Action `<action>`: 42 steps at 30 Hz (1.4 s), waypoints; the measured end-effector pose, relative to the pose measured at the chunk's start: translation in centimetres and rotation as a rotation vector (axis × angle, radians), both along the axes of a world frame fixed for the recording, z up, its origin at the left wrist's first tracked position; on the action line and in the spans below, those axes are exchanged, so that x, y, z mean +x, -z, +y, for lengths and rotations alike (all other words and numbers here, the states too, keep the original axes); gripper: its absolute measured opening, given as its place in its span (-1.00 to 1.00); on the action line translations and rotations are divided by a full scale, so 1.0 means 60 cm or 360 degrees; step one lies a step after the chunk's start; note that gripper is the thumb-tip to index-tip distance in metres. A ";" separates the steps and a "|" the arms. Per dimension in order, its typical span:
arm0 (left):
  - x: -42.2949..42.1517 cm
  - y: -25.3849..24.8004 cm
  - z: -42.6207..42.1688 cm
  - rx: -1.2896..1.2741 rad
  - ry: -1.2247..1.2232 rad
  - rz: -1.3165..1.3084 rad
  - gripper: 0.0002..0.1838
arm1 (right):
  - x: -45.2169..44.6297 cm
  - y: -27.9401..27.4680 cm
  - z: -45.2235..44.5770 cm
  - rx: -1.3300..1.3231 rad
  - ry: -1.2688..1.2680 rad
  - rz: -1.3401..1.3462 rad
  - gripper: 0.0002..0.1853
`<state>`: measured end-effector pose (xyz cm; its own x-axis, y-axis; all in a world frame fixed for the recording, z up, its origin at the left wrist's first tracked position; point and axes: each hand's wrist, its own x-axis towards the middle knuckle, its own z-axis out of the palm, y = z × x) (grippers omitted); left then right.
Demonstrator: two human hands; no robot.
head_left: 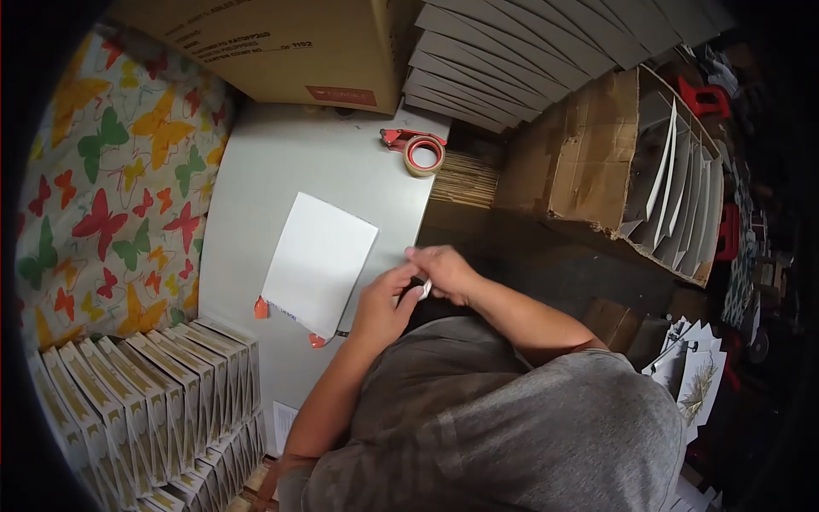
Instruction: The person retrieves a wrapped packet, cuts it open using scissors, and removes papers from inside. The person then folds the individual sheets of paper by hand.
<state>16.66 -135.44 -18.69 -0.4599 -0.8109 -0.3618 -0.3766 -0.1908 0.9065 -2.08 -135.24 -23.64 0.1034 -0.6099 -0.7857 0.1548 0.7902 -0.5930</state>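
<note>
My left hand (391, 299) and my right hand (446, 271) come together in front of my body, just past the table's right edge. The fingers of both are closed. A small white piece (426, 291), perhaps folded paper, shows between the left thumb and the right palm; its kind is unclear. To the left of my hands a white rectangular stack or flat panel (320, 260) lies at a slant on the pale table (243, 192). Orange pieces (261, 307) stick out at its lower corners, and blue print shows along its lower edge.
A red tape dispenser (424, 155) lies at the table's right edge. Behind stands a large carton (281, 51); grey panels (503, 64) are stacked beside it. An open carton (589, 145) holds white sheets at right. Gold-and-white folded pieces (145, 392) stand at lower left, near a butterfly-print cloth (119, 188).
</note>
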 end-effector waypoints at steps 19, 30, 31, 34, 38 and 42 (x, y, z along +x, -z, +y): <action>0.345 0.030 0.388 0.0190 -0.1037 -0.1296 -0.48 | -0.328 0.343 -0.275 0.0279 0.0788 0.0337 -0.54; 0.333 0.101 0.632 0.0675 -0.1535 -0.1325 -0.41 | -0.282 0.331 -0.342 -0.0078 0.0936 0.0889 -0.45; 0.342 0.132 0.666 0.0584 -0.1640 -0.1418 -0.41 | -0.272 0.321 -0.324 -0.0124 0.0805 0.1097 -0.46; 0.394 0.213 0.761 0.0529 -0.2051 -0.1517 -0.36 | -0.176 0.307 -0.225 -0.0271 0.0403 0.1727 -0.49; 0.520 0.252 0.826 0.0380 -0.2606 -0.1500 -0.37 | -0.059 0.251 -0.094 -0.0702 -0.0189 0.2448 -0.46; 0.640 0.236 0.823 0.0523 -0.2561 -0.1276 -0.39 | 0.194 0.139 0.055 -0.1900 -0.1037 0.1803 -0.57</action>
